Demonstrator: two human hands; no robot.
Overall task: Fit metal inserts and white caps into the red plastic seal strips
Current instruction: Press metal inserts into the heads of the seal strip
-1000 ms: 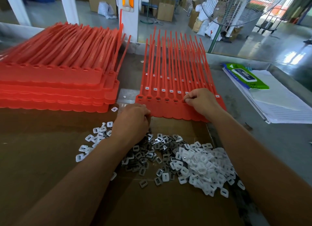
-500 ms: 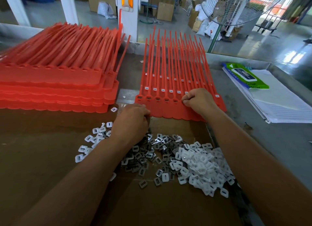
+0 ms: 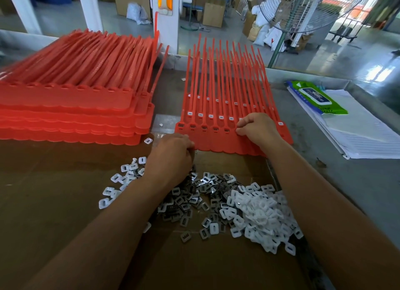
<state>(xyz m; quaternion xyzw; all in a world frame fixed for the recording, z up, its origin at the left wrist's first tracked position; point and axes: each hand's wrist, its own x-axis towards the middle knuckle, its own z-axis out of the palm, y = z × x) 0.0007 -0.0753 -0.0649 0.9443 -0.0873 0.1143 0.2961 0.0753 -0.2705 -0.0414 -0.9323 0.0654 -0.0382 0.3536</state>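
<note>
Red seal strips (image 3: 227, 108) lie as a comb-like sheet in the middle of the surface (image 3: 324, 181), tails pointing away and the row of sockets along the near edge. From where I stand, the five sockets at the left end of that near row already show dark metal seated in them. None of these has a white cap on it yet, and the sockets further right are hidden under the right hand (image 3: 257, 127) or look unfilled. That hand's grip is pinched tight at about the sixth socket, thumb against fingertips, on a small piece too tiny for me to tell insert from cap. Behind the near row, further rows of sockets already wear white caps, so I judge those to be finished sheets lying underneath. The left hand (image 3: 171, 153) is curled down into the heap of metal inserts (image 3: 194, 201) on the cardboard (image 3: 54, 203); I cannot tell whether its grip has closed on anything. A large pile of white caps (image 3: 259, 212) sits just right of the inserts, touching them. To the left, a tall stack of red sheets (image 3: 71, 108) shows open sockets on top, so by my reckoning most of the job lies ahead.
</note>
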